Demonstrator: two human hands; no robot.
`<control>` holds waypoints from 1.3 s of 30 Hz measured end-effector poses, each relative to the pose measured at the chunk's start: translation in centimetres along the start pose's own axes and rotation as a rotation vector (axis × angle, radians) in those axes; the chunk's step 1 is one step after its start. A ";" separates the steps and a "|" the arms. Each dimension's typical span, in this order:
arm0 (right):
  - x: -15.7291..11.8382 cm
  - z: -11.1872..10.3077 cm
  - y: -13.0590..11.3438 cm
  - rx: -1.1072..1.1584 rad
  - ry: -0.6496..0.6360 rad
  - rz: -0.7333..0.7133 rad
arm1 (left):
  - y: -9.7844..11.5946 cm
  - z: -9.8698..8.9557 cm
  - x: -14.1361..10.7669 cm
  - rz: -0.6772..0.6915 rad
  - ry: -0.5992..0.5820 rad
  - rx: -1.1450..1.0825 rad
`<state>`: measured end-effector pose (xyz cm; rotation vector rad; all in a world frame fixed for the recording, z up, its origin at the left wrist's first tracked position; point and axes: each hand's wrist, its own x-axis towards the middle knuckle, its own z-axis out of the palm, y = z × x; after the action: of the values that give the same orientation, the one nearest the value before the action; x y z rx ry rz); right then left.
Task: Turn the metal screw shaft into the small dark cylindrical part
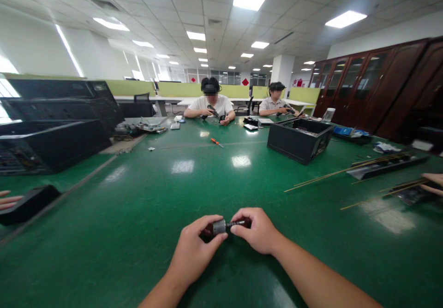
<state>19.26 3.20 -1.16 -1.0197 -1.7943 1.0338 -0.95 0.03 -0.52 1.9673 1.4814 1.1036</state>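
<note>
Low in the middle of the head view, both hands are around a small grey metal cylinder [219,227] with a thin, dark, ribbed shaft [235,223] on its right side. My left hand [197,241] is closed on the cylinder, with its thumb in front and its fingers behind. My right hand [258,232] is closed around the shaft, thumb and fingers pinching it from the right. The piece lies roughly level, just above the green table [207,183]. Whether the cylinder and shaft are one piece, I cannot tell.
An orange screwdriver [215,141] lies farther out. A black computer case [294,137] stands right of it, near thin brass-coloured rods [318,179]. More cases [62,142] are at left. Two people [210,107] sit opposite; other hands [432,182] reach in at both sides.
</note>
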 end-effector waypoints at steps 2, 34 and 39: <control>0.0 0.0 0.1 0.010 0.007 0.001 | -0.1 0.0 0.0 0.004 0.006 0.007; 0.1 -0.2 0.3 0.010 0.048 0.006 | 0.0 0.0 0.1 0.016 0.042 0.021; 0.1 -0.2 0.3 0.015 0.047 0.008 | 0.2 -0.2 0.1 0.021 0.047 0.039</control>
<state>19.52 3.43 -1.35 -1.0341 -1.7441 1.0184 -0.96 0.05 -0.25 2.0004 1.5201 1.1452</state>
